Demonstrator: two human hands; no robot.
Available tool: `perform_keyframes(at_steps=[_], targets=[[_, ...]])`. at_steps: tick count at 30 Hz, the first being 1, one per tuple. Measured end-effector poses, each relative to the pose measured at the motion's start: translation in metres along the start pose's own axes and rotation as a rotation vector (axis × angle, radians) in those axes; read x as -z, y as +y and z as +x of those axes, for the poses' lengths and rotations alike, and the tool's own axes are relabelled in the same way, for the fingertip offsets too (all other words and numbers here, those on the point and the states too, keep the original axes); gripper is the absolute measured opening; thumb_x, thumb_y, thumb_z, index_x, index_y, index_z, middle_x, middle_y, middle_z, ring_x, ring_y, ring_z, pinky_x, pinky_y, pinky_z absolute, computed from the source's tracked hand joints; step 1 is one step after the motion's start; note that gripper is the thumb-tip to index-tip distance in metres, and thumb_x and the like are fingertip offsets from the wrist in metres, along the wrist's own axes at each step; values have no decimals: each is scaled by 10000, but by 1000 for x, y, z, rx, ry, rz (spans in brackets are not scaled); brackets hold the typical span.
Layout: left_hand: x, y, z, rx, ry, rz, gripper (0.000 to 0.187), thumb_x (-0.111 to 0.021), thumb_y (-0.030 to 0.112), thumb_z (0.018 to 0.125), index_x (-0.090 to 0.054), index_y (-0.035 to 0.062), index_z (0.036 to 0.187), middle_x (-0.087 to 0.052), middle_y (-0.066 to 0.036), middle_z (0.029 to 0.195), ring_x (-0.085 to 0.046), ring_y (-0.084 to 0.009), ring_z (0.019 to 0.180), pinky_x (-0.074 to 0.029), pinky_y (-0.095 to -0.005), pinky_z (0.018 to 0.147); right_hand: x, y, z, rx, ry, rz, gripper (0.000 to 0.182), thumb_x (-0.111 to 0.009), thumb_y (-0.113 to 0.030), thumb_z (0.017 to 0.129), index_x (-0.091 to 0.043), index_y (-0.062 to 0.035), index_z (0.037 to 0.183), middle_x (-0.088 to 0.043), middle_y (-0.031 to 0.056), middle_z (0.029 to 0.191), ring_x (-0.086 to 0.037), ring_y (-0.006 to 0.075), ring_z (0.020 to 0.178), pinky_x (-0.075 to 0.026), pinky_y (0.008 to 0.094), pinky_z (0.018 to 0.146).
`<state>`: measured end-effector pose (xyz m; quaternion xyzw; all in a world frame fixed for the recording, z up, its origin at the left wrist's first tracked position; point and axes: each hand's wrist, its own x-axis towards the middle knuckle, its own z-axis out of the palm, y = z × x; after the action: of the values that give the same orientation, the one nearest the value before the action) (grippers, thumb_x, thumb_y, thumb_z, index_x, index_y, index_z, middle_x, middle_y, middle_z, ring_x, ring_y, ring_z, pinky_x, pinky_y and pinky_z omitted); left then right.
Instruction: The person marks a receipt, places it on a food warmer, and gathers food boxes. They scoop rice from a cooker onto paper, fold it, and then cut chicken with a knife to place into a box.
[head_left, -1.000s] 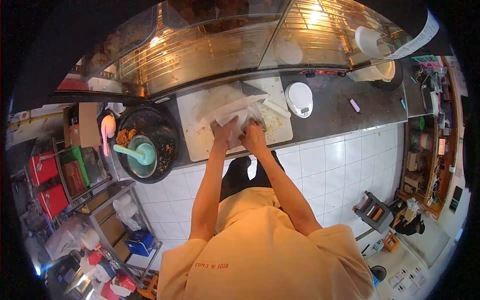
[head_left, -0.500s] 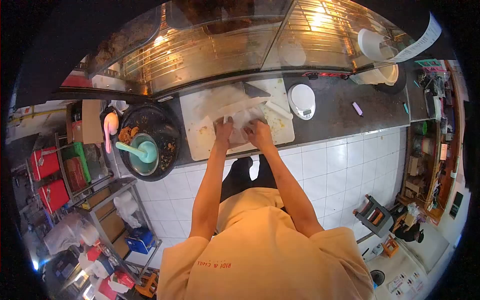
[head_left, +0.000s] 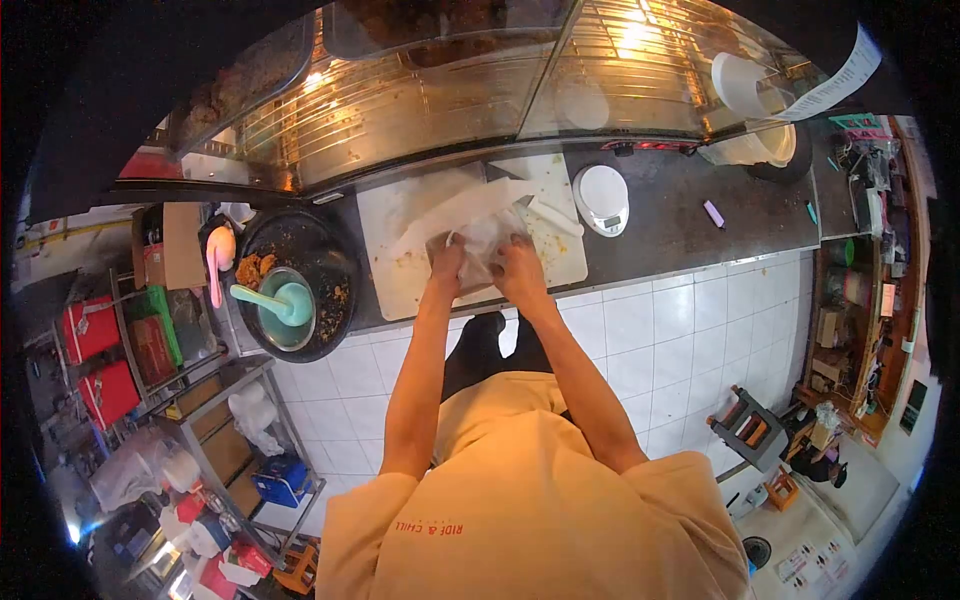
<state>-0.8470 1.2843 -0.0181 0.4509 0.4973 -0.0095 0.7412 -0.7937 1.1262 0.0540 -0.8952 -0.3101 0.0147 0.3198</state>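
Note:
My left hand (head_left: 448,262) and my right hand (head_left: 518,268) are both closed on a translucent plastic bag (head_left: 476,240), one hand at each side. The bag looks crumpled between them, and its contents cannot be made out. A pale sheet of paper (head_left: 452,214) lies against the far side of the bag. Beneath is a white cutting board (head_left: 402,290) with yellowish crumbs on it. A knife with a white handle (head_left: 555,217) rests on the board beyond my right hand, its blade partly hidden by the sheet.
Left of the board sits a black pan (head_left: 338,250) with fried pieces, crumbs and a metal bowl (head_left: 290,340) holding a turquoise scoop (head_left: 292,304). A white kitchen scale (head_left: 602,195) stands to the right. The glass display cabinet (head_left: 420,110) borders the counter's far side.
The pale sheet has flattened and shifted left over the board. My hands have barely moved, and the right fingers have turned slightly on the bag.

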Motion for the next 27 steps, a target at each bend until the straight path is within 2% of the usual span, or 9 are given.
perform_keyframes(at_steps=[3,6,9,12,16,17,20,26,27], targets=[[-10,26,-37,29,-39,-122,465,-589,244,960,-462,37,1357,-593,-121,1221,-615,-267,1063,-557,-444,841,35,-25,5,51,150,28,217,-743,-138,768,-670,26,891,-691,221,859,-652,408,743,-544,421,736],[-8,43,-71,108,-108,-322,409,-557,234,970,-498,48,1330,-611,-108,1202,-621,-258,1069,-531,-425,902,74,-39,-8,-356,18,253,210,-729,-190,838,-673,6,889,-700,174,883,-665,299,739,-538,369,666],[2,51,-101,98,-177,-488,398,-536,260,1002,-477,80,1353,-597,-84,1239,-598,-254,1123,-503,-408,972,93,-34,-31,-847,-325,628,290,-693,-318,898,-664,-31,922,-705,102,890,-659,177,747,-505,296,603],[-7,39,-121,-114,-195,-451,404,-505,299,1015,-476,85,1356,-592,-87,1257,-587,-256,1151,-501,-426,971,100,-49,-33,-1168,-458,1269,344,-657,-410,917,-652,-67,938,-698,39,864,-636,105,735,-473,254,588],[-7,20,-122,11,-251,-686,373,-535,293,1003,-513,102,1322,-607,-53,1245,-597,-229,1138,-501,-418,956,73,-42,-34,-1057,-290,1236,316,-676,-378,899,-673,-77,994,-693,22,919,-618,83,753,-470,232,630],[-4,18,-124,-22,-250,-669,392,-553,293,994,-506,106,1335,-597,-50,1271,-573,-225,1179,-471,-418,999,70,-38,-36,-1032,-185,1232,216,-693,-273,903,-693,-67,967,-650,-14,822,-570,67,703,-411,209,607],[3,34,-152,-84,-336,-620,391,-578,234,974,-507,80,1326,-590,-71,1283,-563,-234,1200,-472,-410,1000,77,-30,-32,-1063,-146,1314,172,-694,-214,899,-694,-50,952,-636,-23,798,-567,77,719,-425,219,648],[42,73,-183,-80,-525,-762,423,-527,183,938,-496,8,1321,-601,-122,1268,-584,-261,1170,-446,-402,1026,102,-36,-21,-617,-192,1184,65,-679,-64,881,-663,-12,915,-644,-1,799,-572,61,722,-451,223,684],[71,41,-146,-80,-443,-666,408,-506,247,956,-550,0,1277,-630,-111,1213,-602,-236,1125,-452,-374,995,110,-38,-19,-545,-201,1131,52,-680,-44,875,-657,-10,907,-644,0,799,-570,57,720,-450,219,682]])
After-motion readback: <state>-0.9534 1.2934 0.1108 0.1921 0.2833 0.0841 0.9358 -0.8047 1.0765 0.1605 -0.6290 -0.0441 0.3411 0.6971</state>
